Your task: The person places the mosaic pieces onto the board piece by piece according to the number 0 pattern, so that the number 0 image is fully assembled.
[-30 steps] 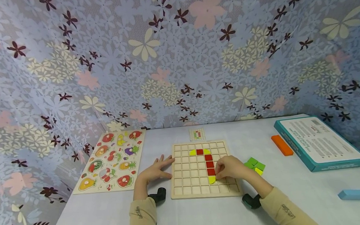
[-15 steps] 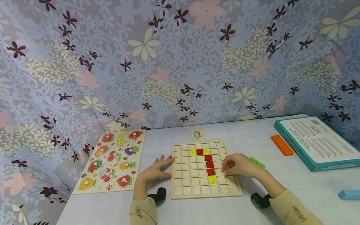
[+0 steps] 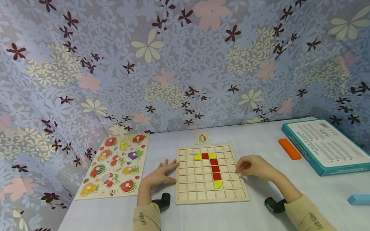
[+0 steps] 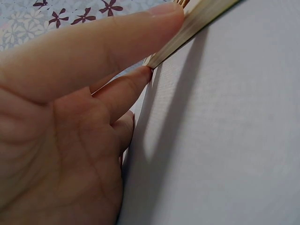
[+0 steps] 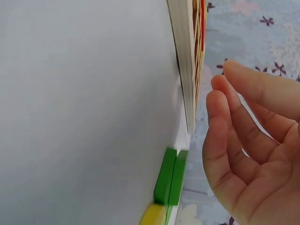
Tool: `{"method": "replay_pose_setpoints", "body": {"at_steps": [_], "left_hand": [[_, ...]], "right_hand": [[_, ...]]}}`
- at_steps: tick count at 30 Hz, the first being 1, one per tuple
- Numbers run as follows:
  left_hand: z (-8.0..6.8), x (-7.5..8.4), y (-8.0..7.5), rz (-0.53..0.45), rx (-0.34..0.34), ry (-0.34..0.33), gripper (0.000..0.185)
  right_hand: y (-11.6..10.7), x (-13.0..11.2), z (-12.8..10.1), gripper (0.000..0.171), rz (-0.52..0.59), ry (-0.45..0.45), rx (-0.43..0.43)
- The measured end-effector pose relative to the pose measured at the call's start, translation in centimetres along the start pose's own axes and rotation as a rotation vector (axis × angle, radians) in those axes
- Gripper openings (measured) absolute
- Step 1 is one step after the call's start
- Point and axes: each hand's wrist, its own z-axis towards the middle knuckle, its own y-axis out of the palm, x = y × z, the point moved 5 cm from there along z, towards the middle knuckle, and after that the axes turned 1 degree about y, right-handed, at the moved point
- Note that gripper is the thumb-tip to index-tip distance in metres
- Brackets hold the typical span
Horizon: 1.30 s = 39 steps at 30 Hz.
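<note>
A wooden grid board (image 3: pixel 191 192) lies on the table. Set in its cells are red squares (image 3: pixel 215 169) in a bent line, with yellow rounded pieces (image 3: pixel 218 184) at the corner and both ends. My left hand (image 3: pixel 157 176) rests at the board's left edge, thumb and fingertips touching its side. Over the right edge hovers my right hand (image 3: pixel 255 167), fingers loosely bent. The right wrist view shows nothing between its thumb and fingers. Green blocks (image 5: pixel 171 177) and a yellow block (image 5: pixel 153 214) lie beyond the board's right side, mostly hidden by this hand in the head view.
Behind the board lies a small pattern card (image 3: pixel 202 138). A fruit puzzle board (image 3: pixel 114 167) is at left. To the right are an orange block (image 3: pixel 289 149), a teal-edged box (image 3: pixel 332 148) and a light blue block (image 3: pixel 363 199). A floral cloth (image 3: pixel 181 58) hangs behind.
My right hand has moved right, away from the yellow piece at the line's near end, to the board's right edge and the green blocks. The left hand has stayed in place.
</note>
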Motion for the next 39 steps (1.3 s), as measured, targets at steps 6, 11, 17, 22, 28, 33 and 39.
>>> {"method": "replay_pose_setpoints", "body": {"at_steps": [6,11,17,22,28,33,39], "left_hand": [[0.0,0.0,0.0,0.002,-0.005,0.009,0.073],[0.0,0.0,0.0,0.005,-0.004,0.007,0.072],[0.0,0.0,0.0,0.005,-0.002,-0.002,0.072],[-0.1,0.0,0.0,0.003,0.004,-0.007,0.072],[-0.1,0.1,0.0,0.003,-0.002,0.0,0.072],[-0.1,0.2,0.0,-0.003,-0.004,-0.003,0.071],[-0.2,0.2,0.0,-0.008,0.004,-0.007,0.071]], "right_hand": [[-1.0,1.2,-0.1,0.014,-0.029,0.057,0.046],[-2.0,2.0,-0.6,0.019,-0.023,0.089,0.098],[-2.7,2.7,-0.8,0.024,-0.055,0.101,0.104],[-3.0,3.3,-0.8,0.027,-0.078,0.13,0.097],[-2.9,3.9,-0.8,0.026,-0.096,0.179,0.084],[-2.7,4.1,-0.8,0.023,-0.098,0.198,0.078],[-2.9,3.7,-0.8,0.024,-0.109,0.182,0.08]]}}
